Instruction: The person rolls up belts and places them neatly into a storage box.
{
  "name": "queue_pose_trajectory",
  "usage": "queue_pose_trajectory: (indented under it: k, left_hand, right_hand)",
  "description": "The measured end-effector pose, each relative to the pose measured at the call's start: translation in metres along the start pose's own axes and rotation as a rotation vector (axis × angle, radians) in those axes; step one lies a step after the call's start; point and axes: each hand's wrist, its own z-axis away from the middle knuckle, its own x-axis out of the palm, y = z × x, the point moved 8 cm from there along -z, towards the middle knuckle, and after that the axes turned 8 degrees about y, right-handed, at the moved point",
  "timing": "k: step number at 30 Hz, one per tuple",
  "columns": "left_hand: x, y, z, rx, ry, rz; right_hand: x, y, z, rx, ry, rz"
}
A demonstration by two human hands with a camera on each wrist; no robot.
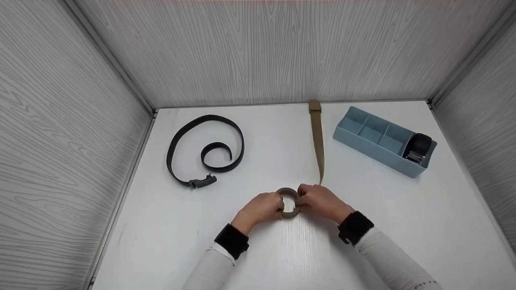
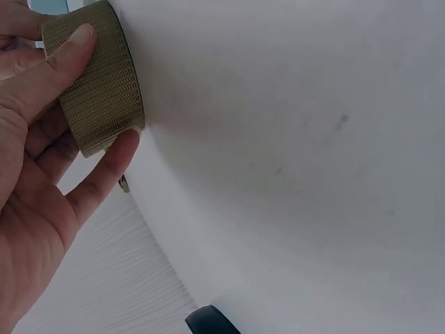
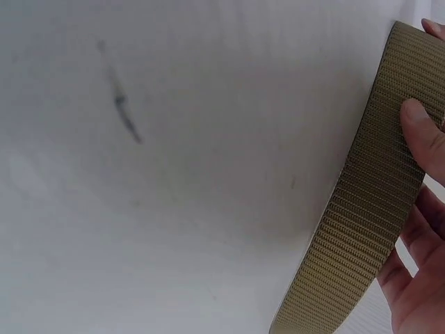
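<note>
A khaki webbing belt (image 1: 317, 139) runs from its buckle (image 1: 315, 106) at the table's back edge toward both hands, where its near part curves into a ring-shaped coil (image 1: 288, 215) standing on edge. My left hand (image 1: 263, 208) grips the coil's left side; in the left wrist view the thumb lies on the outer face of the webbing (image 2: 104, 83), with other fingers inside the ring. At the coil's right side, my right hand (image 1: 323, 202) pinches the belt. The right wrist view shows its thumb on the ribbed webbing (image 3: 354, 223) and fingers behind.
A black belt (image 1: 173, 141) lies loosely coiled at the left, its buckle (image 1: 202, 181) toward the front. On the right sits a blue divided box (image 1: 371, 151) with a rolled black belt (image 1: 419, 146) in its end compartment. Wood-patterned panels (image 1: 250, 52) enclose the table's back and sides.
</note>
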Motion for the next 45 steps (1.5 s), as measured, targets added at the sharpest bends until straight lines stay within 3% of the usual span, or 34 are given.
queue_pose_trajectory:
  k: [3, 7, 13, 21, 30, 36, 40, 45]
  left_hand:
    - [0.0, 0.005, 0.001, 0.05, 0.049, -0.046]
    - [0.001, 0.007, 0.002, 0.087, 0.06, -0.07]
    - [-0.002, 0.004, 0.003, 0.069, 0.031, -0.119]
    - [0.0, 0.007, 0.004, 0.064, 0.034, -0.055]
    - [0.0, 0.001, 0.004, 0.061, 0.009, -0.12]
    - [-0.003, 0.005, 0.002, 0.055, 0.038, -0.16]
    - [-0.005, 0.012, 0.002, 0.08, 0.066, -0.202]
    - [-0.003, 0.014, 0.002, 0.138, 0.059, -0.274]
  right_hand:
    - [0.0, -0.002, -0.001, -0.001, 0.023, 0.051]
    - [0.001, -0.004, -0.001, -0.002, 0.012, 0.09]
    - [0.0, -0.003, 0.0, 0.005, 0.02, 0.025]
    - [0.003, -0.007, 0.0, -0.023, 0.028, 0.061]
    - [-0.002, -0.003, 0.001, -0.022, 0.016, 0.013]
    - [0.001, -0.004, -0.001, -0.019, 0.018, 0.091]
    - [0.004, -0.007, -0.001, -0.002, 0.0, 0.171]
    - [-0.002, -0.005, 0.001, 0.008, -0.025, 0.153]
